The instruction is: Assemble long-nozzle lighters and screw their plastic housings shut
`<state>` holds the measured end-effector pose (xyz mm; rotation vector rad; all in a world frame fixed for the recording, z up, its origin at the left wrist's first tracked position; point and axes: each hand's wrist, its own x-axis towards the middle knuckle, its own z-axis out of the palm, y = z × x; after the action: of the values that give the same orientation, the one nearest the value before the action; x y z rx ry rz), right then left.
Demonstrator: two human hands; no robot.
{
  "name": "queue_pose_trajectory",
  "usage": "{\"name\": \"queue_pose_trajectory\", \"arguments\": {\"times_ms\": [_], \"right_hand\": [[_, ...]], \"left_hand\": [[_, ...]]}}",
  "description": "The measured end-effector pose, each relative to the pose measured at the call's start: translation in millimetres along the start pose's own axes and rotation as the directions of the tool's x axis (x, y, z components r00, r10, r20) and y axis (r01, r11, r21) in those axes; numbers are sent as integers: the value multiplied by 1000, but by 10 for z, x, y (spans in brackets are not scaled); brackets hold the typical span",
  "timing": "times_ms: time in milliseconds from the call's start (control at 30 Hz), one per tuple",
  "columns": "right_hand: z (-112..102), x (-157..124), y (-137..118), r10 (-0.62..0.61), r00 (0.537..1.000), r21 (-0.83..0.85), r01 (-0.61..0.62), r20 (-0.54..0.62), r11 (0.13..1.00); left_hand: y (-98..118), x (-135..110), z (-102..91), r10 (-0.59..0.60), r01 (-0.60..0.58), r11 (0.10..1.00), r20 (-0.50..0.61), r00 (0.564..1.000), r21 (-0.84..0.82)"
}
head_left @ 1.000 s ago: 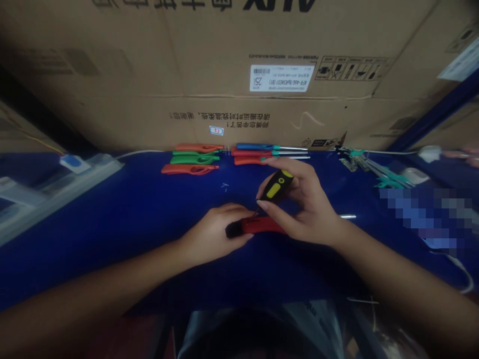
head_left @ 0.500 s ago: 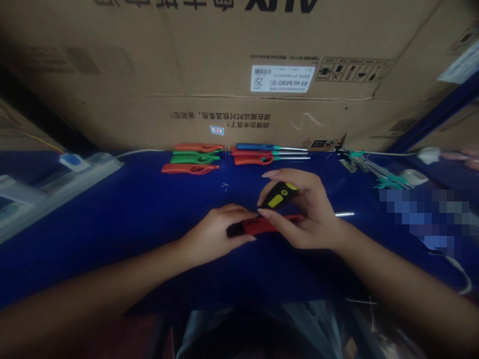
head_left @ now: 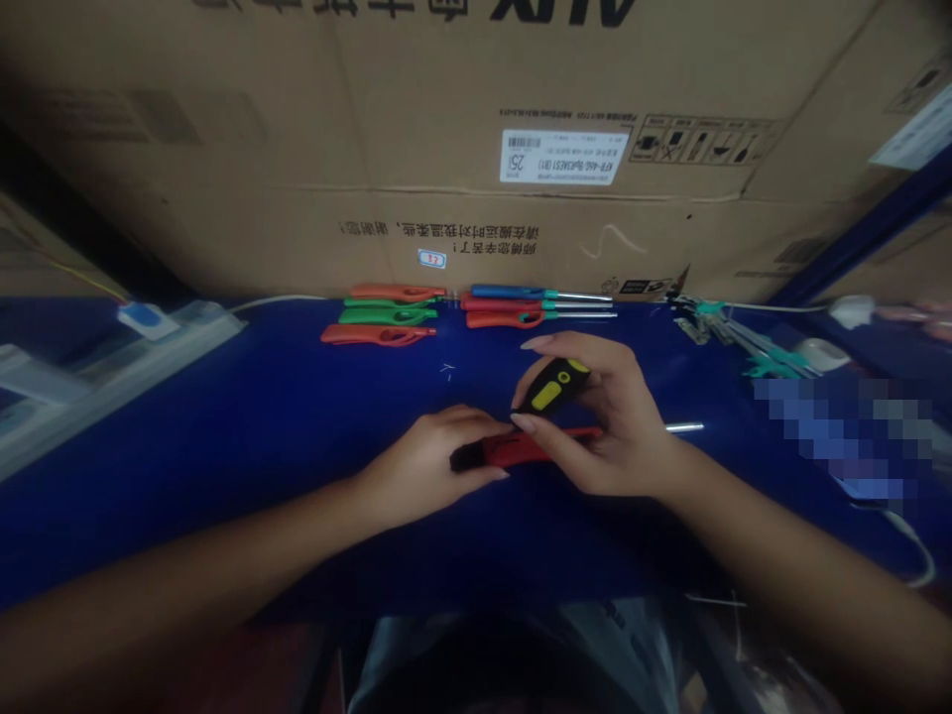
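My left hand point(head_left: 427, 458) is closed around the rear of a red gas lighter point(head_left: 513, 448), whose end is black. The lighter lies sideways just above or on the blue tabletop; its metal tube point(head_left: 684, 427) shows past my right hand. My right hand point(head_left: 614, 421) is curled over the lighter, gripping a black tool handle with yellow patches point(head_left: 551, 390) between thumb and fingers. The tool's lower end is at the thumb tip, close to the lighter; its working tip cannot be made out. Part of the lighter's front is hidden by my right hand.
Along the back, orange and green lighter handles point(head_left: 387, 316) lie left of blue and red lighters with metal tubes point(head_left: 539, 306). Several metal tubes with teal parts point(head_left: 744, 342) are piled right, near a tape roll point(head_left: 822, 354). A large cardboard box point(head_left: 297, 149) stands behind.
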<state>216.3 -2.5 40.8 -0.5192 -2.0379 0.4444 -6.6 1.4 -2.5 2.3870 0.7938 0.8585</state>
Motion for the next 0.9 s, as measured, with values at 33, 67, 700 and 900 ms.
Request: {"name": "queue_pose_trajectory", "arguments": {"times_ms": [33,67,700,900], "right_hand": [[0,-1,-2,4,1000,0,-4,-3,1000],[1,-1,-3,11,1000,0,-11,-6,1000],[27,34,53,-109,993,-144,100,-53,985],[-147,226,10,89,974,-65,-77,208,995]], "left_hand": [[-3,-1,2,0,0,1000,-2,1000,0],[-6,-3,3,-2,2,1000,-2,1000,1],[-2,13,13,-7,7,1000,-12,1000,-10],[29,56,65,-54,53,998,-9,999,-24]]}}
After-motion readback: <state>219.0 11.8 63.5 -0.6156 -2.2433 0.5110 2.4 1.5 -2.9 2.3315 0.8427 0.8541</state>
